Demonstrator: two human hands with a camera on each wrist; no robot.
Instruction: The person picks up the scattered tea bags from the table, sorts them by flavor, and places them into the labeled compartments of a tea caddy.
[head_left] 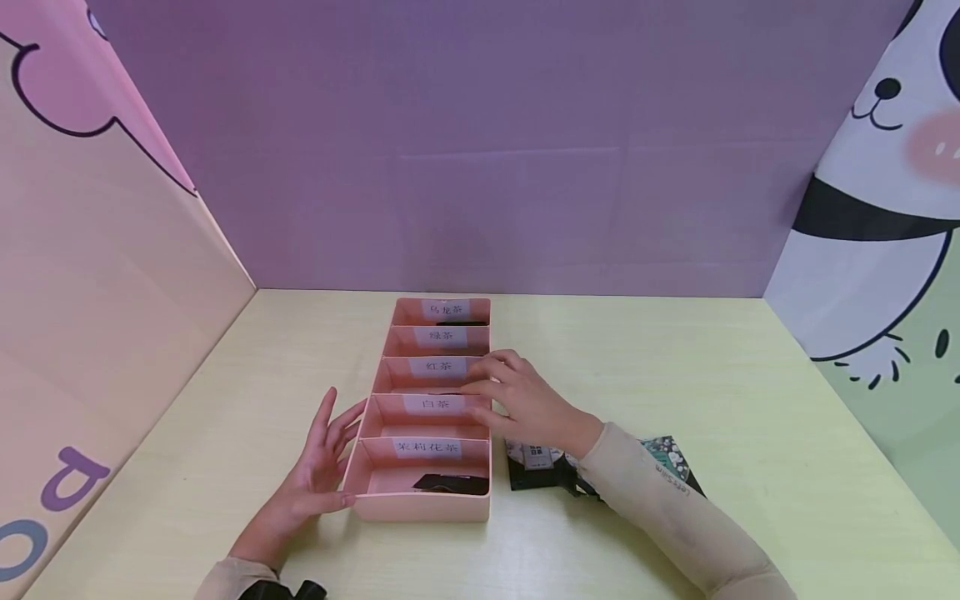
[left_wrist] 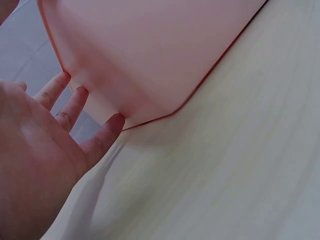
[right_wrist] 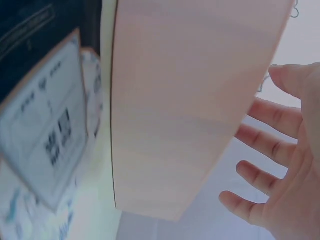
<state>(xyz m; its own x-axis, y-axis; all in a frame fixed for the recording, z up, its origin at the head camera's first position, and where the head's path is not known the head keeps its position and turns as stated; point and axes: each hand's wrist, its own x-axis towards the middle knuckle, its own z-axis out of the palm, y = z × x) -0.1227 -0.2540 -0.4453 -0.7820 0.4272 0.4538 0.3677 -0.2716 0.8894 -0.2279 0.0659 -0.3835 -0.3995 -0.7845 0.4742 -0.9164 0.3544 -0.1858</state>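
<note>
A pink divided box with a row of labelled compartments stands mid-table. My left hand rests its fingertips on the box's left side near the front, fingers spread; the left wrist view shows these fingertips right at the pink wall. Over the right rim reaches my right hand, its fingers above the middle compartments. In the right wrist view those fingers are spread apart and grip nothing. A dark packet lies in the front compartment; a dark edge shows in the rearmost one.
Dark patterned tea packets lie on the table right of the box, partly hidden under my right forearm. A purple backdrop closes off the table's far edge, with printed panels at both sides.
</note>
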